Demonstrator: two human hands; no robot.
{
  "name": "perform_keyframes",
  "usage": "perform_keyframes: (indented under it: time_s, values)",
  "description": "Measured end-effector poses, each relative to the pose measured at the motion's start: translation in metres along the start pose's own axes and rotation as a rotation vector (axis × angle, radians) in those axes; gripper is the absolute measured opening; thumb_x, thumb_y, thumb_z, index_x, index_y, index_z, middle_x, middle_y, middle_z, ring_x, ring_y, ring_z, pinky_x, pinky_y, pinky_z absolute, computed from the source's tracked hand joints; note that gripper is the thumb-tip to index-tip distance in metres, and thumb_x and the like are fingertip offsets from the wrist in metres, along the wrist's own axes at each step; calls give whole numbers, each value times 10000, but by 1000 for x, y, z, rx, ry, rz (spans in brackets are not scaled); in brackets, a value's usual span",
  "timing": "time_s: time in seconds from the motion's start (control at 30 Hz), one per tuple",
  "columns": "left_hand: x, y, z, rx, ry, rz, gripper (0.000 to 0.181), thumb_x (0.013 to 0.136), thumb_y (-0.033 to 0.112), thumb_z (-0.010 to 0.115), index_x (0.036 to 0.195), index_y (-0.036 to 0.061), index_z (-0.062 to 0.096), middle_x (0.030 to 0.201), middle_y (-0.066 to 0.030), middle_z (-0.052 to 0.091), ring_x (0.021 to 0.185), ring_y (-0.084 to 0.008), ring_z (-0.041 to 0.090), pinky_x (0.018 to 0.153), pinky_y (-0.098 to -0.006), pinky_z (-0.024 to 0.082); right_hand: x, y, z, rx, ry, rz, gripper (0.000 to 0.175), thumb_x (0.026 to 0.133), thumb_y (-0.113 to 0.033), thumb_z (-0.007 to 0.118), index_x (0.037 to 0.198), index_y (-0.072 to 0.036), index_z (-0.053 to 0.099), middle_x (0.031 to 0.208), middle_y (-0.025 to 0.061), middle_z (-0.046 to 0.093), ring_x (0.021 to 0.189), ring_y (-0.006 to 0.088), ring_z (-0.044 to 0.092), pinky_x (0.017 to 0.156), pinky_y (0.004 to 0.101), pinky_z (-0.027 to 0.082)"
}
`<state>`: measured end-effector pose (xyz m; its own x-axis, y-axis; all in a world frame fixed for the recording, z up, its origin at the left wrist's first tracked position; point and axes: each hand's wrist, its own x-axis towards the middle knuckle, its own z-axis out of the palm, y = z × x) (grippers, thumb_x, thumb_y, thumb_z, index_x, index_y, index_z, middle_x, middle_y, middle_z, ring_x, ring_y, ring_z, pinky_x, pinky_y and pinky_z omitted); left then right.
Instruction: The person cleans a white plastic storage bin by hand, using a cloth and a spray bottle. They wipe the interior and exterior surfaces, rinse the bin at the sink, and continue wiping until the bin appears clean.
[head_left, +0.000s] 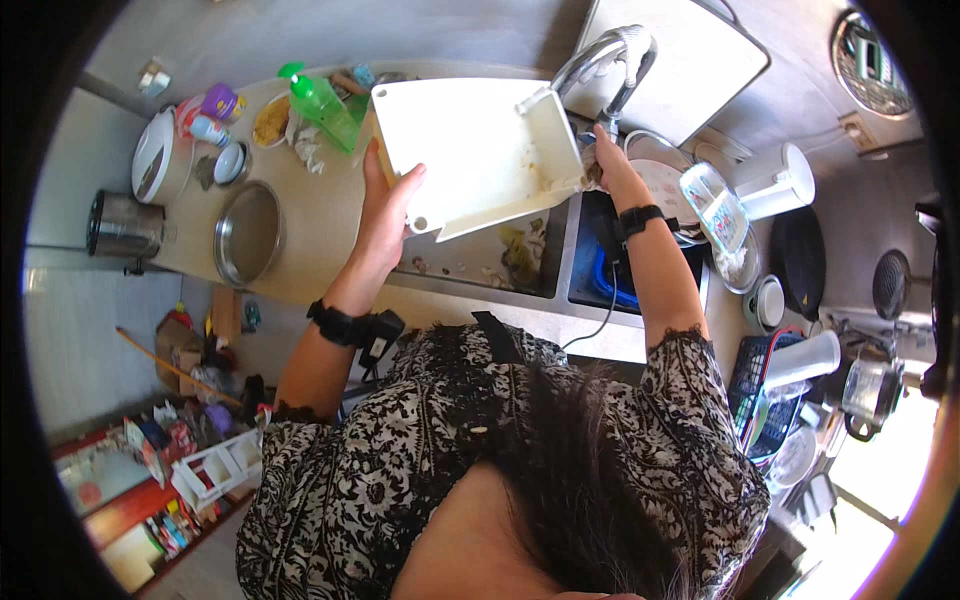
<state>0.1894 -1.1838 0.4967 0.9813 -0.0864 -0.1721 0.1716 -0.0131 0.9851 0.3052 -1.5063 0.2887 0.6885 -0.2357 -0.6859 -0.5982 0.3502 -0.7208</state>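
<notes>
A white plastic bin (465, 142) is tilted above the left basin (551, 277) of a steel sink, its open side towards me. Yellowish specks dot its inner right part. My left hand (386, 210) grips its left side, thumb over the near corner. At the bin's right edge, beside the base of the faucet (615, 101), my right hand (616, 165) holds a crumpled greyish-brown cloth or scrubber (591, 166); its fingers are partly hidden. Food scraps (517, 255) and dirty water lie in the basin beneath.
A green pump bottle (326, 112) and a steel bowl (250, 234) stand on the left counter. A blue container (611, 281) sits in the right basin. Stacked plates (660, 180), a divided dish (715, 206) and a white pitcher (776, 184) crowd the right side.
</notes>
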Motion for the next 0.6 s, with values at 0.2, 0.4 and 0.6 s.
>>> perform_keyframes:
  time_s: [0.2,0.4,0.6]
  values:
    - [14,-29,19,-183,124,2,883,903,182,627,1546,67,34,1489,-179,321,1347,-280,402,1056,-391,405,40,26,0,294,-163,-76,396,987,-268,503,1144,82,605,1022,156,692,840,262,687,696,374,553]
    - [-6,-44,16,-341,142,83,798,915,159,587,1534,81,90,1461,-148,362,1324,-262,427,1053,-394,411,-21,31,6,28,-148,-225,368,992,-250,477,1136,60,611,952,139,691,781,269,680,646,372,549]
    - [47,-64,-43,-383,198,56,767,919,134,582,1519,89,107,1411,-153,413,1269,-256,480,1011,-391,452,-84,-16,52,129,-72,-133,348,975,-286,427,1099,13,555,870,144,669,634,212,625,533,338,507]
